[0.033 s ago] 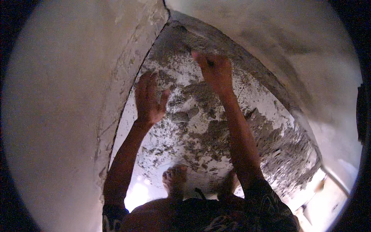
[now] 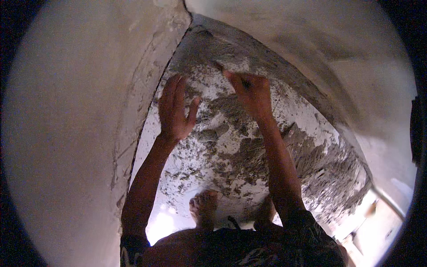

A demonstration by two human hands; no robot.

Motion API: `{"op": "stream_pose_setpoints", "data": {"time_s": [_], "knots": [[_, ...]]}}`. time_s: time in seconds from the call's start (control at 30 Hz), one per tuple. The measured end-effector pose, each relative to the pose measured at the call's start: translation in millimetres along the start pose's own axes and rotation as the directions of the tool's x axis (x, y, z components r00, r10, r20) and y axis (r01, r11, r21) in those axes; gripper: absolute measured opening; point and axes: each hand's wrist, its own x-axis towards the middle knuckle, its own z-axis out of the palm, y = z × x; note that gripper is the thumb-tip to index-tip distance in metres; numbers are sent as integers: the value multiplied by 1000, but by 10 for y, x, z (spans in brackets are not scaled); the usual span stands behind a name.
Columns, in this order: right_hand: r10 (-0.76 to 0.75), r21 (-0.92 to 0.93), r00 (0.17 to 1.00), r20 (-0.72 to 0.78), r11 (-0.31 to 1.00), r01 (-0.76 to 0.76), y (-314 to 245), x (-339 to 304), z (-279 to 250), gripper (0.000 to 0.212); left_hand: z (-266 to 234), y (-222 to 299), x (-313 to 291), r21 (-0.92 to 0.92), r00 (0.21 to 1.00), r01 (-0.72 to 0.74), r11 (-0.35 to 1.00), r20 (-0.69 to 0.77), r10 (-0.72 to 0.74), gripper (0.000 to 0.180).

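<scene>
My left hand [image 2: 175, 107] is open over the floor beside the left wall, its fingers stretched forward and the thumb apart. To its right, my right hand [image 2: 253, 93] is closed in a fist. A small dark end shows inside the curl of its fingers, and a thin dark tip juts out past them; I cannot make out what the held thing is. Beyond the fist lies a smoothed band of wet grey mortar [image 2: 200, 46] in the far corner. Patchy mortar [image 2: 227, 104] covers the pale floor between and below both hands.
A plastered wall [image 2: 75, 124] rises close on the left, with a dark gap along its foot. Another wall [image 2: 373, 89] curves along the right. Rough mortar [image 2: 329, 178] spreads at the lower right. My bare foot [image 2: 203, 205] stands at the near edge.
My right hand has drawn back a little toward me, away from the far corner. The left hand has shifted slightly forward and right, fingers still stretched.
</scene>
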Motion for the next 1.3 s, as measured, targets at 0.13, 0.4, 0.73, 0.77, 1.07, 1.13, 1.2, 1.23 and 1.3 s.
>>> {"op": "stream_pose_setpoints", "data": {"time_s": [0.13,0.4,0.73,0.77,1.07,1.13,1.2,1.23,1.3], "knots": [[345,77,938,19,935,-346,-83,-729,-487,39,423,-115,927,103,997,-71,992,-16,73,59],[684,241,698,-210,728,-641,245,-1410,-1029,38,1160,121,1065,215,997,49,975,-62,-37,63],[643,448,651,-403,759,-473,648,-2113,-1268,33,756,388,1345,-171,837,395,903,471,-277,57],[603,420,667,-438,793,-440,777,-2227,-1237,33,684,286,1517,-32,789,479,877,455,-414,62],[735,471,517,-438,678,-565,391,-2456,-1323,34,1199,1506,482,-432,905,-215,876,248,345,49],[713,454,590,-380,699,-552,488,-2500,-1218,33,1178,892,662,-76,995,-75,994,63,80,59],[717,537,617,-326,677,-503,469,-2507,-1151,33,1186,-98,983,463,972,202,863,-206,-117,79],[778,635,552,-301,595,-492,362,-2527,-1178,34,1217,80,980,398,955,273,876,-223,-196,79],[824,704,492,-281,525,-477,364,-2535,-1059,31,1207,407,873,124,991,125,984,27,-129,77]]}}
